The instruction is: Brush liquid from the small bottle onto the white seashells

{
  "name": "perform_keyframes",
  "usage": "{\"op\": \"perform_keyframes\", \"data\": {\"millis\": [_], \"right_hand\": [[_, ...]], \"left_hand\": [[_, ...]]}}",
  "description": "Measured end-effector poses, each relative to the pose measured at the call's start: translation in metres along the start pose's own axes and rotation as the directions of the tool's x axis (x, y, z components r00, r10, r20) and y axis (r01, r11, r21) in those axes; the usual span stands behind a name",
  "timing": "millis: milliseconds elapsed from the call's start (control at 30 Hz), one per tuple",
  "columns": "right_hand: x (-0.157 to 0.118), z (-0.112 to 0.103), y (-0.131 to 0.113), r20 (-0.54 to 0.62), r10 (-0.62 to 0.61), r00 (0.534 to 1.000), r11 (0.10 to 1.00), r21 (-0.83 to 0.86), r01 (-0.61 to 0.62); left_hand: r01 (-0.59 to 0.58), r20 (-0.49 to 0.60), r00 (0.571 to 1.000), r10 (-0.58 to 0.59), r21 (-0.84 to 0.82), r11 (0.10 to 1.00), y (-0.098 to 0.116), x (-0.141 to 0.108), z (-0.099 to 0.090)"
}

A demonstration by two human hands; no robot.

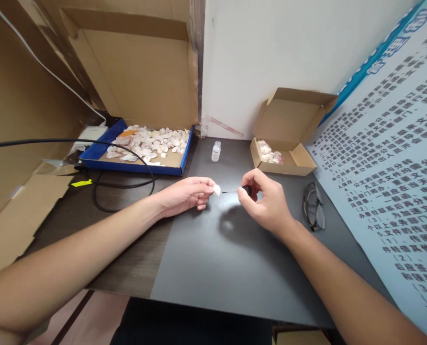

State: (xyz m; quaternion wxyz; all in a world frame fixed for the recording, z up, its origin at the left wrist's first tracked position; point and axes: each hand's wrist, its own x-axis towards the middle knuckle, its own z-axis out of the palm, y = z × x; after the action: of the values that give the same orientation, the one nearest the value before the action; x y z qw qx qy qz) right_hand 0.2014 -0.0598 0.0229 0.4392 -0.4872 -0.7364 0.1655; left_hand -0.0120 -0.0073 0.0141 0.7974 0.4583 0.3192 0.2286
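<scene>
Pinched in the fingertips of my left hand (187,195) is a small white seashell (217,190). My right hand (267,199) grips the black cap of a small brush (248,190); its thin stem points left, and the dark tip is close to the shell. Whether tip and shell touch I cannot tell. Beyond both hands, a small clear bottle (216,152) with a white label stands upright and uncapped on the grey mat (199,258).
A blue-rimmed box (134,167) full of shells stands at back left, a small cardboard box (288,167) with shells at back right. Glasses (313,207) lie right of my right hand. A black cable (95,194) loops over the left table. A printed poster (386,158) borders the right.
</scene>
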Motion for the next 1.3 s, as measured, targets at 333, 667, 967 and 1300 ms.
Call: {"op": "perform_keyframes", "data": {"millis": [333, 667, 967, 1300], "right_hand": [[0.002, -0.002, 0.0, 0.007, 0.013, 1.0, 1.0, -0.01, -0.013], [0.007, -0.006, 0.016, -0.09, 0.049, 0.995, 0.999, 0.02, -0.048], [0.009, -0.009, 0.022, -0.11, 0.041, 0.993, 0.999, 0.036, -0.037], [0.01, -0.008, 0.025, -0.12, 0.044, 0.992, 0.999, 0.013, -0.042]], "left_hand": [[0.014, -0.042, 0.999, -0.009, 0.119, 0.993, -0.002, 0.0, 0.0], [-0.164, 0.1, 0.979, 0.176, 0.905, 0.392, 0.009, 0.014, 0.026], [-0.161, 0.126, 0.964, 0.235, 0.977, 0.139, 0.0, 0.019, 0.035], [-0.086, 0.037, 0.995, 0.097, 0.817, 0.571, 0.049, -0.004, 0.024]]}}
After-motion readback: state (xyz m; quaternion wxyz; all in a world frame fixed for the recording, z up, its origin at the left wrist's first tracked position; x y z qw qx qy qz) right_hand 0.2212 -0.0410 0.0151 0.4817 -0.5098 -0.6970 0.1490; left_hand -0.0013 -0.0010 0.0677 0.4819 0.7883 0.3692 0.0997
